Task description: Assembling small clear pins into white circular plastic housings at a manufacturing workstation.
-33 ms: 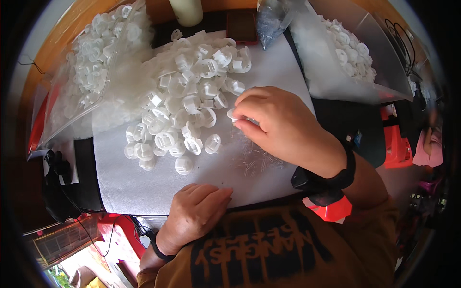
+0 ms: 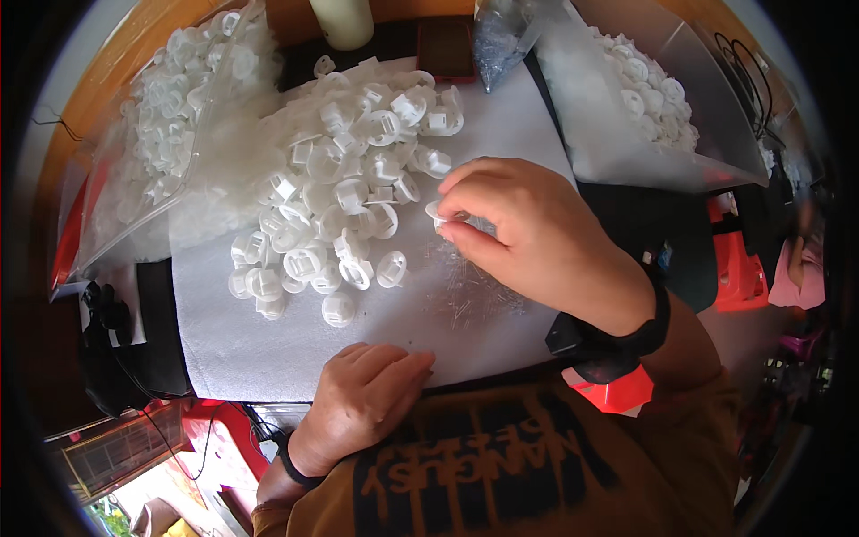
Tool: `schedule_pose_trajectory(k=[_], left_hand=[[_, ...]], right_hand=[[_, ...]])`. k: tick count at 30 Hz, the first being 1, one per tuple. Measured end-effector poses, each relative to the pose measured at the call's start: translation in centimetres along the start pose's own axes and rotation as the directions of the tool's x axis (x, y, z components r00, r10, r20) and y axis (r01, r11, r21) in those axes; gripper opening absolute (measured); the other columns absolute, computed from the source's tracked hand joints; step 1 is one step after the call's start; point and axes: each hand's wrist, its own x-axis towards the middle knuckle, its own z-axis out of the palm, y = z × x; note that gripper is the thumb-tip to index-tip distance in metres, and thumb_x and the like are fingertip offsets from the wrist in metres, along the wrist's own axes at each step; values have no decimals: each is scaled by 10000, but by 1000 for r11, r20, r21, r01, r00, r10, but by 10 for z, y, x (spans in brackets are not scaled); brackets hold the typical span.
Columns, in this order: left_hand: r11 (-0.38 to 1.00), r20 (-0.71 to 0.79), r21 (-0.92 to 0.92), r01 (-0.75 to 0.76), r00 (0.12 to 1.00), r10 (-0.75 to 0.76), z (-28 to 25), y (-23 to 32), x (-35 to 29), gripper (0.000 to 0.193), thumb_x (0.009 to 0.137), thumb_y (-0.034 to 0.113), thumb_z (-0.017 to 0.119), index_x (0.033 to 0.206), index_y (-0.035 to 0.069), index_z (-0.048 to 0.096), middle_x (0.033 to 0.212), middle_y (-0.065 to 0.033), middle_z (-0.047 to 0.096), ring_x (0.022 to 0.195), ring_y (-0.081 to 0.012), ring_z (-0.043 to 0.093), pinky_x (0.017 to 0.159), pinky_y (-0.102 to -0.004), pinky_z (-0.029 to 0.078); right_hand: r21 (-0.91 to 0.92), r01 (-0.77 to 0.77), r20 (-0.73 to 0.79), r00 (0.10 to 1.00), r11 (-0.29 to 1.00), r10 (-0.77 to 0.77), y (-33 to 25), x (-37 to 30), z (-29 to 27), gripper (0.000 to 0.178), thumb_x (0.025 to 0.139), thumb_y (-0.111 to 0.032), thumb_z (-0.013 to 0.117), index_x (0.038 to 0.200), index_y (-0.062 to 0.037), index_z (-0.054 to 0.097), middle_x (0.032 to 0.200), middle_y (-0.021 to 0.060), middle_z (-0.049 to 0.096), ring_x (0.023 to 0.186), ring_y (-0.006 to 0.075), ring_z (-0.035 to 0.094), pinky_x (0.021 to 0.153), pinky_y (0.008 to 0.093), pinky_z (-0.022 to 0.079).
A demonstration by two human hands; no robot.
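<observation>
My right hand point(image 2: 523, 224) is above the mat, right of a heap of white plastic parts point(image 2: 353, 170). Thumb and fingertips pinch a small round white plastic part point(image 2: 436, 213), mostly edge-on. Below that hand, many thin clear slivers point(image 2: 465, 295) lie scattered on the pale grey mat point(image 2: 242, 349). My left hand point(image 2: 367, 391) rests at the mat's front edge, fingers curled and pressed together; whatever they may hold is hidden. Nearest to it on the mat lies a single white round part point(image 2: 338, 310) at the heap's front.
A clear bag of white parts point(image 2: 165, 107) stands at the left, and another clear bag of white round pieces point(image 2: 644, 94) at the right. At the back are a pale cylinder point(image 2: 344, 20), a dark phone point(image 2: 446, 52) and a small bag of bluish bits point(image 2: 499, 49).
My right hand has shifted very slightly to the right with the white part still in its pinch. My left hand stays in place. The view has moved a little.
</observation>
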Motion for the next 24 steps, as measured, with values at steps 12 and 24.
schedule_pose_trajectory(k=[12,24], left_hand=[[934,143,111,-340,935,324,29,31,68,323,652,73,688,972,56,649,974,-82,605,866,-220,592,749,-349,456],[860,96,507,-49,995,0,64,54,126,294,710,67,618,1000,23,618,1156,-143,569,1124,-290,512,967,-489,315]], right_hand=[[961,-229,53,698,152,714,-2,-126,-24,110,850,-37,609,953,-10,581,1115,169,620,883,142,615,779,268,472],[984,-26,143,698,-174,702,30,-153,-12,77,879,-81,560,944,-42,550,1134,182,610,854,154,625,742,282,499]])
